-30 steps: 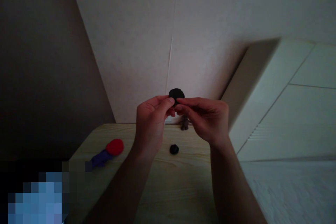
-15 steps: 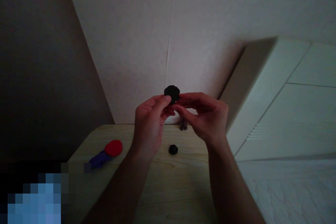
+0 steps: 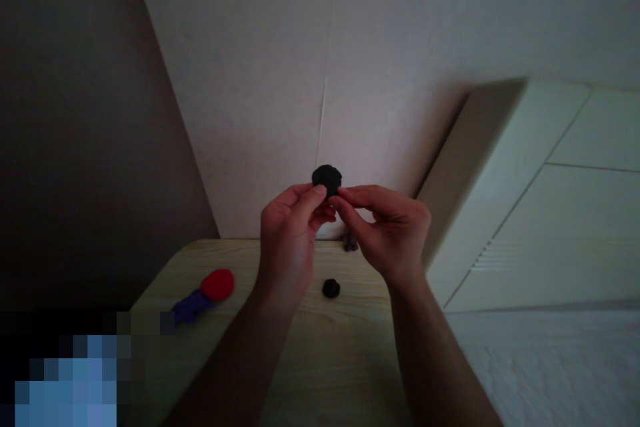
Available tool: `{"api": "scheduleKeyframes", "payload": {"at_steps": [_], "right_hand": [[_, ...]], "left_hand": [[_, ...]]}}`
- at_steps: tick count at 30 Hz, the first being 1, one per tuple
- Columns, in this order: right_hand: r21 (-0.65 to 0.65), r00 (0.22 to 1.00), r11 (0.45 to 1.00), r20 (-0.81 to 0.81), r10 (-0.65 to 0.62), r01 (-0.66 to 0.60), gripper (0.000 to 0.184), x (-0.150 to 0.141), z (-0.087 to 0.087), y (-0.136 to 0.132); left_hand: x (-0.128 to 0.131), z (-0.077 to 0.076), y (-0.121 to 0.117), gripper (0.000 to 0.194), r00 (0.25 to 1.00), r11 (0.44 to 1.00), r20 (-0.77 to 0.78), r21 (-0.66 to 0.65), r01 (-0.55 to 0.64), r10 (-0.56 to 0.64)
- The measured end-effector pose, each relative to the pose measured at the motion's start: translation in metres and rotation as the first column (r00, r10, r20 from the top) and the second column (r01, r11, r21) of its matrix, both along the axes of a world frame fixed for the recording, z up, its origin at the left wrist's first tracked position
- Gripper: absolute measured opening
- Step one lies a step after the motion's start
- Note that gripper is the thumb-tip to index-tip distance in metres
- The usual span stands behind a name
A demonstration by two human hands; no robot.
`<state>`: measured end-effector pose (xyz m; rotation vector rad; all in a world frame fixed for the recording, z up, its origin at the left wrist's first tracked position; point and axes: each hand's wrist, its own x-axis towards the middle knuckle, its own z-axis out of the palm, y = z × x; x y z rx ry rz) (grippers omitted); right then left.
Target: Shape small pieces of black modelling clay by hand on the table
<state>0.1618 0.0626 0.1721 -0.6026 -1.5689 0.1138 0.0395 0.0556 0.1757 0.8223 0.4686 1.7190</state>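
Observation:
A flat, round black clay disc (image 3: 327, 177) with an uneven edge is held up above the table. My left hand (image 3: 291, 213) pinches it, thumb across its near face and fingers behind. At its lower right edge, the thumb and forefinger of my right hand (image 3: 387, 220) pinch the rim. A smaller black clay lump (image 3: 331, 288) lies on the table below, between my forearms. Behind my right hand, a small brown figure (image 3: 350, 242) stands partly hidden at the table's back edge.
On the left of the wood-grain table (image 3: 300, 353) lie a flat red clay disc (image 3: 217, 285) and a purple clay piece (image 3: 193, 307), touching. A pale wall (image 3: 250, 80) rises behind. A cream panelled piece of furniture (image 3: 560, 227) stands at right; blurred blocks cover the lower left.
The black disc has shifted slightly left and its face shows more. My right fingers spread along its right edge half a second ago and now pinch lower on the rim.

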Motion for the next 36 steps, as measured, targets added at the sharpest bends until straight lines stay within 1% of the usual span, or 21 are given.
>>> {"api": "scheduleKeyframes", "payload": {"at_steps": [1, 2, 4, 5, 6, 7, 10, 12, 14, 17, 18, 20, 21, 22, 24, 25, 27, 29, 32, 34, 36], "right_hand": [[-0.056, 0.999, 0.997, -0.024, 0.042, -0.043, 0.017, 0.000, -0.001, 0.001], [-0.116, 0.994, 0.988, -0.049, 0.096, -0.101, 0.029, 0.000, -0.002, 0.003], [-0.218, 0.981, 0.957, -0.052, 0.187, -0.194, 0.065, 0.002, -0.002, 0.006], [-0.251, 0.976, 0.943, -0.026, 0.217, -0.217, 0.076, 0.003, -0.002, 0.006], [-0.270, 0.972, 0.937, 0.012, 0.235, -0.223, 0.080, 0.004, -0.001, 0.007], [-0.277, 0.969, 0.936, 0.053, 0.240, -0.216, 0.076, 0.005, 0.000, 0.007], [-0.252, 0.968, 0.952, 0.135, 0.210, -0.171, 0.051, 0.007, 0.003, 0.006], [-0.226, 0.971, 0.963, 0.156, 0.184, -0.146, 0.044, 0.007, 0.002, 0.005], [-0.207, 0.971, 0.969, 0.168, 0.171, -0.135, 0.043, 0.007, -0.001, 0.002], [-0.217, 0.975, 0.973, 0.183, 0.124, -0.083, 0.044, 0.009, -0.010, -0.007], [-0.230, 0.976, 0.970, 0.180, 0.123, -0.080, 0.047, 0.010, -0.014, -0.011], [-0.271, 0.971, 0.955, 0.166, 0.170, -0.121, 0.064, 0.013, -0.024, -0.022], [-0.280, 0.969, 0.949, 0.153, 0.191, -0.143, 0.068, 0.015, -0.030, -0.029], [-0.269, 0.968, 0.948, 0.134, 0.211, -0.169, 0.064, 0.017, -0.036, -0.036], [-0.263, 0.964, 0.937, 0.071, 0.256, -0.230, 0.047, 0.019, -0.049, -0.050], [-0.284, 0.962, 0.927, 0.045, 0.268, -0.245, 0.043, 0.019, -0.056, -0.057], [-0.330, 0.972, 0.917, -0.004, 0.235, -0.223, 0.041, 0.017, -0.070, -0.068], [-0.354, 0.977, 0.912, -0.030, 0.211, -0.208, 0.035, 0.012, -0.082, -0.076], [-0.390, 0.960, 0.878, -0.080, 0.268, -0.278, 0.025, 0.003, -0.098, -0.082], [-0.427, 0.939, 0.838, -0.116, 0.323, -0.340, 0.025, -0.003, -0.110, -0.085], [-0.458, 0.934, 0.817, -0.107, 0.340, -0.350, 0.026, -0.006, -0.121, -0.087]], "left_hand": [[0.000, 0.000, 0.000, 0.011, 1.000, 1.000, 0.013, 0.002, -0.010, 0.010], [0.000, -0.001, 0.001, 0.010, 1.000, 1.000, 0.021, -0.002, -0.019, 0.019], [0.001, -0.002, 0.001, 0.009, 1.000, 0.999, 0.010, -0.022, -0.028, 0.028], [0.001, -0.002, 0.000, 0.008, 1.000, 0.999, -0.009, -0.033, -0.025, 0.025], [0.001, -0.002, 0.000, 0.007, 0.999, 0.999, -0.039, -0.038, -0.016, 0.014], [0.001, -0.003, -0.001, 0.007, 0.997, 0.999, -0.073, -0.039, 0.000, -0.003], [0.003, -0.005, -0.005, 0.007, 0.987, 0.998, -0.150, -0.023, 0.051, -0.054], [0.004, -0.006, -0.008, 0.007, 0.986, 0.998, -0.151, -0.031, 0.062, -0.066], [0.004, -0.007, -0.012, 0.009, 0.984, 0.995, -0.152, -0.047, 0.086, -0.092], [0.002, -0.011, -0.020, 0.016, 0.973, 0.987, -0.169, -0.060, 0.147, -0.155], [0.001, -0.013, -0.023, 0.019, 0.970, 0.985, -0.180, -0.070, 0.155, -0.166], [-0.004, -0.019, -0.031, 0.025, 0.960, 0.983, -0.219, -0.092, 0.158, -0.174], [-0.007, -0.022, -0.036, 0.026, 0.955, 0.985, -0.245, -0.089, 0.148, -0.166], [-0.010, -0.027, -0.041, 0.026, 0.949, 0.988, -0.277, -0.082, 0.132, -0.150], [-0.017, -0.037, -0.051, 0.023, 0.924, 0.994, -0.368, -0.062, 0.090, -0.106], [-0.020, -0.042, -0.056, 0.022, 0.908, 0.994, -0.405, -0.061, 0.087, -0.104], [-0.026, -0.053, -0.067, 0.020, 0.886, 0.992, -0.446, -0.079, 0.101, -0.125], [-0.033, -0.065, -0.077, 0.019, 0.875, 0.989, -0.463, -0.100, 0.105, -0.140], [-0.044, -0.082, -0.088, 0.021, 0.861, 0.982, -0.476, -0.140, 0.128, -0.181], [-0.052, -0.094, -0.094, 0.022, 0.854, 0.975, -0.477, -0.172, 0.141, -0.208], [-0.059, -0.106, -0.098, 0.020, 0.838, 0.972, -0.503, -0.201, 0.126, -0.212]]}}
